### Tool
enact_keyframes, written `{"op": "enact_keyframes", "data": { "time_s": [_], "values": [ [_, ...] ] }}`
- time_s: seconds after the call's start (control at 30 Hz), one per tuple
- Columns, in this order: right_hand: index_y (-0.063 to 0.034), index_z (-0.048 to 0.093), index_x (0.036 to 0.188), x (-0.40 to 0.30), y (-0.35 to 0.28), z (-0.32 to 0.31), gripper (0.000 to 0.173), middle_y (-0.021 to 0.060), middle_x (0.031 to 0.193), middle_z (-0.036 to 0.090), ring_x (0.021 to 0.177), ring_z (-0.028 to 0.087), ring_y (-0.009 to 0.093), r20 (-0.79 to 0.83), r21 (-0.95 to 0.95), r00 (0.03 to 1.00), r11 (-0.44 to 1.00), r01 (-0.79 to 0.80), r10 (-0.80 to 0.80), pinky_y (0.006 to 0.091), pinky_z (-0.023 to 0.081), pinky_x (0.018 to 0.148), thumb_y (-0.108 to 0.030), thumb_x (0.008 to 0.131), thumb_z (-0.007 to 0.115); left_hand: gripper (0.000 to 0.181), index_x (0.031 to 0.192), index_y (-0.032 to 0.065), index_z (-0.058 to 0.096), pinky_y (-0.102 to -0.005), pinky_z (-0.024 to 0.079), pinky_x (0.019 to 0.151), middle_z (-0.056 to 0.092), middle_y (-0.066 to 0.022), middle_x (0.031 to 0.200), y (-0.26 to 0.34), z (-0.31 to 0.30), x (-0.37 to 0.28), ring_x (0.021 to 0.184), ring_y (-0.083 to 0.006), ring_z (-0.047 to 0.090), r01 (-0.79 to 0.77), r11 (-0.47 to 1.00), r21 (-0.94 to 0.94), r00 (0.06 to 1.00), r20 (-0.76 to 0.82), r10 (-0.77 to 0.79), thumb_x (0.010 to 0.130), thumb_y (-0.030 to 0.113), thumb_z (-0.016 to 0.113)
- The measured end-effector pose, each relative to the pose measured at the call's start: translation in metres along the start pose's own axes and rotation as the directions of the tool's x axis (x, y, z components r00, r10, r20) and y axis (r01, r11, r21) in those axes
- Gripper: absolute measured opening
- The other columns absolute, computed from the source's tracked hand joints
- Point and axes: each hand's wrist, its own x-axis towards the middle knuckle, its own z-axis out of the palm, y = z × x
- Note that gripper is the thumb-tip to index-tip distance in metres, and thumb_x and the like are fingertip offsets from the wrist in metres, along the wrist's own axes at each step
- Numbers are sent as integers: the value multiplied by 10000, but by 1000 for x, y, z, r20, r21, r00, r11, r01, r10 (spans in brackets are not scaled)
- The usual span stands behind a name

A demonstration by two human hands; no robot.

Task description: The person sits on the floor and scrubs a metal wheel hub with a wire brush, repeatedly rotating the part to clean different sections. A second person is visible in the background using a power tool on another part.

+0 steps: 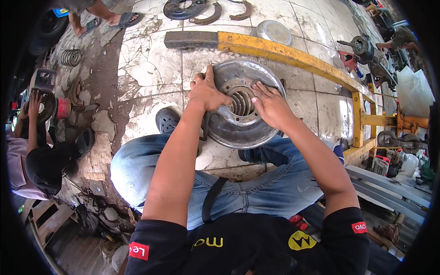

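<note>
Before me a round metal brake backing plate (237, 132) lies over a coil spring, whose turns (242, 103) show through its central hole. My left hand (208, 91) steadies the plate on its left side, fingers spread towards the rim and thumb at the hole's edge. On the right of the hole, my right hand (270, 103) lies flat against the plate. A small dark piece (255, 83) shows under its fingertips; its material is unclear. The plate's face is grey with dark patches and a worn, shiny rim.
A yellow steel frame (288, 56) runs behind the plate and down the right. Beyond it are brake shoes (208, 15), another backing plate (172, 13) and a metal bowl (273, 31). At left, a person holds a round part (46, 106); a loose coil spring (71, 57) stands nearby.
</note>
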Motion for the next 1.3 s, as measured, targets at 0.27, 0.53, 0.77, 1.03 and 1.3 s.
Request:
{"op": "enact_keyframes", "data": {
  "time_s": [0.27, 0.53, 0.77, 1.03, 1.3],
  "values": [
    [58, 555, 1292, 31, 2, 14, 473, 181, 1381, 540, 1359, 425, 284, -107, 50, 994, 998, 31, -25, 402, 319, 1111, -278, 1045, 331, 1299, 1574, 148, 100, -463, 372, 1111, 267, -255, 1527, -2, 1, 3, 1381, -431, 337, -8, 999, -32, 1000, -10, 8, 539, 388, 846],
    [54, 538, 1309, -13, -10, -8, 474, 194, 1376, 537, 1343, 439, 289, -22, 73, 998, 996, -57, 59, 400, 324, 1108, -283, 1043, 337, 1290, 1572, 128, 102, -445, 373, 1114, 272, -272, 1521, -6, 3, 3, 1373, -445, 339, -25, 999, -26, 1000, -11, 25, 542, 388, 834],
    [35, 549, 1308, 27, -1, 17, 469, 195, 1371, 548, 1301, 484, 298, -127, 34, 985, 993, -114, 117, 394, 347, 1081, -295, 1035, 358, 1285, 1569, 119, 111, -444, 375, 1112, 278, -290, 1510, -3, 5, 5, 1361, -452, 350, -40, 998, -46, 999, -33, 39, 532, 364, 828],
    [24, 570, 1274, -14, -11, 14, 432, 173, 1327, 584, 1286, 499, 302, -131, -88, 989, 992, -86, 75, 403, 366, 1056, -276, 1031, 375, 1286, 1567, 107, 114, -429, 375, 1113, 290, -291, 1500, -4, 6, 4, 1356, -451, 354, -40, 999, -29, 999, -33, 39, 533, 369, 833],
    [40, 583, 1252, 10, -14, 10, 440, 171, 1326, 590, 1245, 539, 269, -187, -60, 973, 987, -150, 137, 387, 401, 1010, -277, 1025, 377, 1292, 1570, 121, 107, -437, 361, 1118, 283, -289, 1508, -5, 7, 3, 1376, -449, 332, -40, 997, -59, 998, -42, 37, 530, 364, 833]
  ]
}}
